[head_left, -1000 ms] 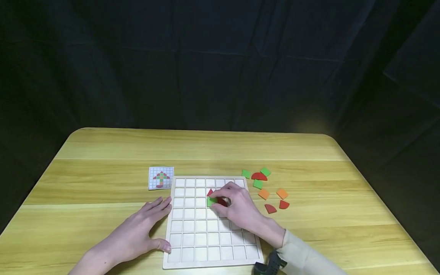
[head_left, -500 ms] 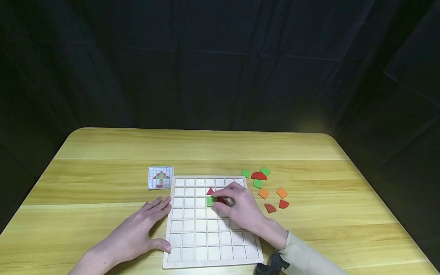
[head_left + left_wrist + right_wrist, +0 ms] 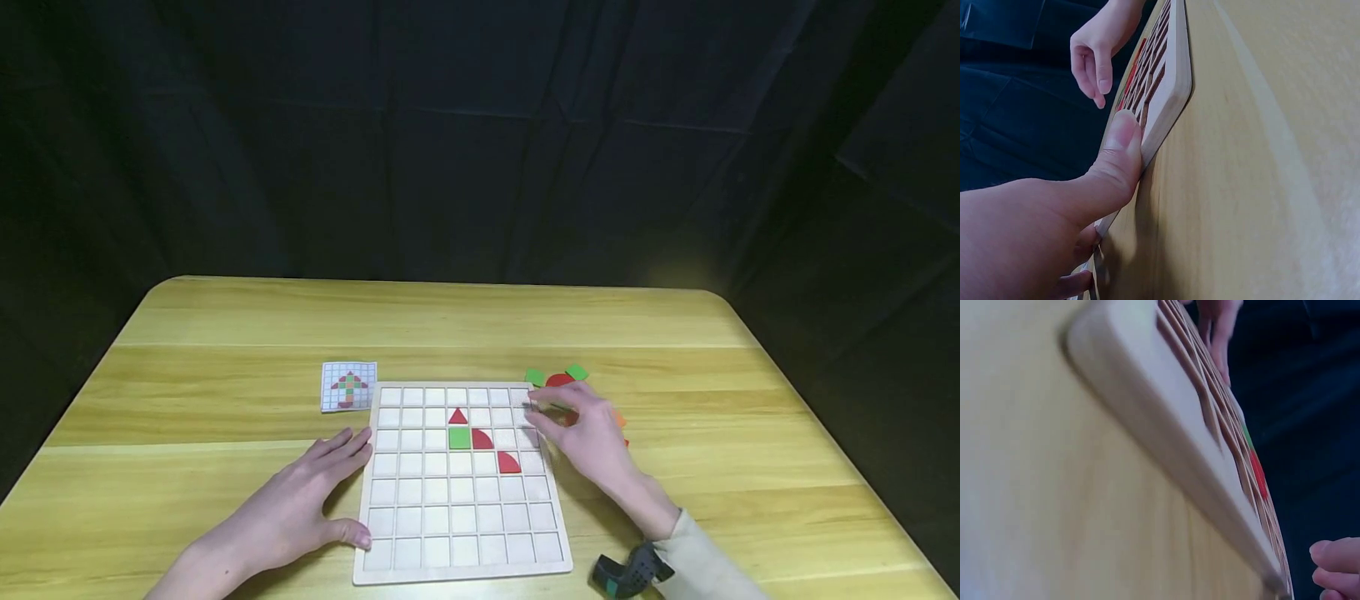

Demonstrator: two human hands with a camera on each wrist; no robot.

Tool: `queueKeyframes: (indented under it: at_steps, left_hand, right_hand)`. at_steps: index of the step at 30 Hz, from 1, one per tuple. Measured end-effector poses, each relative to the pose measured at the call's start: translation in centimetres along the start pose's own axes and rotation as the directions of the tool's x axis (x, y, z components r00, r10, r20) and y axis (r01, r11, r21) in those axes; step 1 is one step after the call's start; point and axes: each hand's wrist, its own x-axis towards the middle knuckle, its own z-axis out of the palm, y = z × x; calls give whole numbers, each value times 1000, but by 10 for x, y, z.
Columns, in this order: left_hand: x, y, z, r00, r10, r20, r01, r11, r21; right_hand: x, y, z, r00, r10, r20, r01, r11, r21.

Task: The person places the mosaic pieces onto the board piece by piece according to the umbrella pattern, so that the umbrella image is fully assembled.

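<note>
A pale wooden grid board (image 3: 462, 575) lies on the table. In its cells sit a red triangle (image 3: 457, 416), a green square (image 3: 459, 437) below it, and a red quarter-circle (image 3: 482, 439) beside the square. Another red quarter-circle (image 3: 509, 462) lies one cell down and right. My left hand (image 3: 288, 504) rests along the board's left edge, fingers extended; the left wrist view has its thumb (image 3: 1113, 153) touching the rim. Over the board's upper right edge hovers my right hand (image 3: 600, 437), thumb and fingers apart, with nothing visible between them. It partly covers the loose pieces.
A small pattern card (image 3: 348, 386) lies left of the board's upper corner. Beyond the right hand are loose pieces: green squares (image 3: 577, 372), a red piece (image 3: 559, 380) and an orange piece (image 3: 618, 418). A black device (image 3: 630, 571) is on the right wrist.
My right hand has let go of the green square in its cell and moved right, toward the loose pieces. The quarter-circles on the board are now uncovered. The left hand stays put.
</note>
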Motion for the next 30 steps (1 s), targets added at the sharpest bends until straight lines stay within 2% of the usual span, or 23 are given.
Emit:
queueKeyframes:
  at_steps: [5, 9, 14, 30]
  left_hand:
    - [0, 0, 0, 1000, 3, -2, -3, 1000, 2]
    - [0, -1, 1, 1000, 6, -7, -6, 1000, 5]
    - [0, -2, 1, 1000, 5, -9, -5, 1000, 5]
    - [0, -2, 1, 1000, 2, 1, -2, 1000, -2]
  right_hand:
    - [3, 13, -12, 997, 59, -47, -62, 995, -72]
    - [4, 22, -16, 992, 111, -57, -118, 980, -162]
    - [4, 27, -16, 991, 106, -77, -121, 967, -223]
    - [4, 27, -15, 991, 95, -93, -116, 959, -260]
